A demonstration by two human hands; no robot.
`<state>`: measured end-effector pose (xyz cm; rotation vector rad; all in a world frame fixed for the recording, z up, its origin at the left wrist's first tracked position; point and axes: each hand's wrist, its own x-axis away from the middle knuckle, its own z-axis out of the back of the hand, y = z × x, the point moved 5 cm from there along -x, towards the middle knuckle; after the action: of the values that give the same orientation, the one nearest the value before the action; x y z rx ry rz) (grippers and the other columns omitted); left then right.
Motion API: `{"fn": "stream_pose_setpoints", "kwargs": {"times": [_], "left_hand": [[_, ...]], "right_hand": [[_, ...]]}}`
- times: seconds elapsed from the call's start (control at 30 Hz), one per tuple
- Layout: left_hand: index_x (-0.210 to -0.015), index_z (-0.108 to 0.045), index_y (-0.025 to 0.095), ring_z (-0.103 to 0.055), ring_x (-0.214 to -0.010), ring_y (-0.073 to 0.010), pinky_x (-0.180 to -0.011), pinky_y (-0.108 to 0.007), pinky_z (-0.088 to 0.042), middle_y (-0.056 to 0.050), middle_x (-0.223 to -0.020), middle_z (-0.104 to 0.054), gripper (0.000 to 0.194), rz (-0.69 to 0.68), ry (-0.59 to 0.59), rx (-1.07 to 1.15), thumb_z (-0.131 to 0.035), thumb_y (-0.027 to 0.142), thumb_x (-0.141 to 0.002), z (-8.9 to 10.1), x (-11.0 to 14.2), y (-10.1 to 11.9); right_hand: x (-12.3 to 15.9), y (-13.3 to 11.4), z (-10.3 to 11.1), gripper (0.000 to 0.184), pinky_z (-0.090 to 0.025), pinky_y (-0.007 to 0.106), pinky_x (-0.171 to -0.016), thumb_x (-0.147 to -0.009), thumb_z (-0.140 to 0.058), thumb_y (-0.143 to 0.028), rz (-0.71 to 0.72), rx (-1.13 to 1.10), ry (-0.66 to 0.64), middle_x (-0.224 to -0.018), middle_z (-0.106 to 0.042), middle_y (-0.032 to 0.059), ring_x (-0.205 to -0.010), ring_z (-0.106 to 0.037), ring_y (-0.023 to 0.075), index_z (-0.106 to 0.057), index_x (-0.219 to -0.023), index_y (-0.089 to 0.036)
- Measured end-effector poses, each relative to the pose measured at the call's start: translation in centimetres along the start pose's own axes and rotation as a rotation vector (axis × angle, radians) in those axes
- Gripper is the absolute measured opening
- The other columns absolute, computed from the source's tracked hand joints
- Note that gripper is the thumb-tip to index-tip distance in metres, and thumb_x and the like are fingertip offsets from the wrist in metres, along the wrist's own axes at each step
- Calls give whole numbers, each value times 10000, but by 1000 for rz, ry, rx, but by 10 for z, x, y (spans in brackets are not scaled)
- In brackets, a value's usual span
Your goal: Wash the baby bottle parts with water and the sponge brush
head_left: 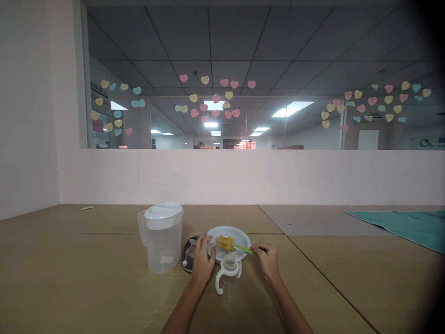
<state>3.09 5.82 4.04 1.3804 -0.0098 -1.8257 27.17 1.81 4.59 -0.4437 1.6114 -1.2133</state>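
My right hand (267,260) pinches the green handle (243,249) of a sponge brush, whose yellow sponge head (225,242) is over the white plate (239,230). My left hand (203,262) curls around a clear, rounded piece like a bottle cap (212,245), beside the sponge head; whether the sponge is inside it I cannot tell. In front of the plate stands a clear baby bottle (230,282), open at the top, with white handles (219,280) round its neck. Left of my left hand, a dark round dish (185,265) carries small clear and white parts, partly hidden.
A clear plastic pitcher (163,246) with a white lid stands to the left. A teal cloth (410,225) lies at the far right of the wooden table (104,278). At the back left is a small pale flat piece (86,208). Behind the table rises a wall (243,176) with a window.
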Motion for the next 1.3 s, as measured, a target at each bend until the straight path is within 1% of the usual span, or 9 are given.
{"fn": "stream_pose_setpoints", "kwargs": {"times": [0.07,0.17,0.43,0.6,0.73,0.83,1.0,1.1,1.3], "left_hand": [[-1197,-519,204,-518,-1150,-237,-997,-426,-402,-106,-1283,-510,367,-10,0,9,-457,247,-838,-1,1,0],[-1231,-512,208,-489,-1189,-238,-1024,-428,-378,-94,-1269,-547,420,-57,3,2,-468,200,-814,-1,1,3],[-1220,-521,200,-536,-1120,-232,-966,-400,-432,-90,-1197,-600,376,-49,63,-15,-457,240,-852,6,-1,8],[-1238,-497,191,-502,-1171,-229,-982,-413,-420,-104,-1280,-550,367,-246,10,-69,-403,187,-884,9,3,25],[-1223,-501,181,-527,-1143,-230,-957,-407,-439,-115,-1260,-564,355,-382,44,-124,-436,193,-874,19,6,36],[-1195,-509,171,-594,-1022,-218,-882,-372,-480,-112,-1144,-626,326,-335,79,-105,-442,238,-884,22,6,31],[-1229,-452,160,-639,-847,-191,-762,-331,-515,-87,-976,-667,355,-146,88,-7,-406,319,-915,15,9,12],[-1281,-376,154,-637,-927,-201,-809,-351,-515,-115,-1087,-636,421,-137,139,28,-437,341,-909,11,12,10],[-1277,-394,213,-499,-1198,-219,-964,-404,-450,-116,-1262,-532,372,-372,157,-119,-457,257,-913,9,11,24]], "right_hand": [[-1,0,2,227,-450,301,-632,-571,-494,-303,-39,-43,26,-592,-676,70,-660,-611,231,-675,-507,-183],[-3,1,5,221,-447,299,-627,-547,-485,-298,-87,-91,55,-599,-679,69,-680,-607,234,-670,-489,-190],[-1,10,-1,219,-377,260,-472,-509,-476,-293,-206,-193,26,-588,-667,58,-583,-564,199,-661,-483,-179],[0,14,-4,209,-320,237,-429,-478,-483,-288,-240,-252,26,-569,-639,44,-535,-508,165,-651,-472,-164],[-1,13,0,224,-294,234,-432,-480,-448,-306,-206,-243,62,-539,-601,35,-522,-459,148,-614,-431,-163],[0,7,3,212,-303,242,-466,-499,-444,-318,-150,-223,88,-454,-514,9,-507,-421,138,-548,-380,-177],[5,0,5,219,-297,249,-504,-537,-469,-341,-72,-183,145,-419,-398,-27,-500,-366,124,-427,-371,-204],[4,4,5,213,-290,249,-501,-540,-458,-345,-80,-161,176,-435,-370,-32,-510,-350,123,-405,-384,-211],[-1,27,11,168,-265,251,-476,-548,-462,-285,-235,-81,271,-424,-342,-42,-517,-348,126,-425,-398,-217]]}}
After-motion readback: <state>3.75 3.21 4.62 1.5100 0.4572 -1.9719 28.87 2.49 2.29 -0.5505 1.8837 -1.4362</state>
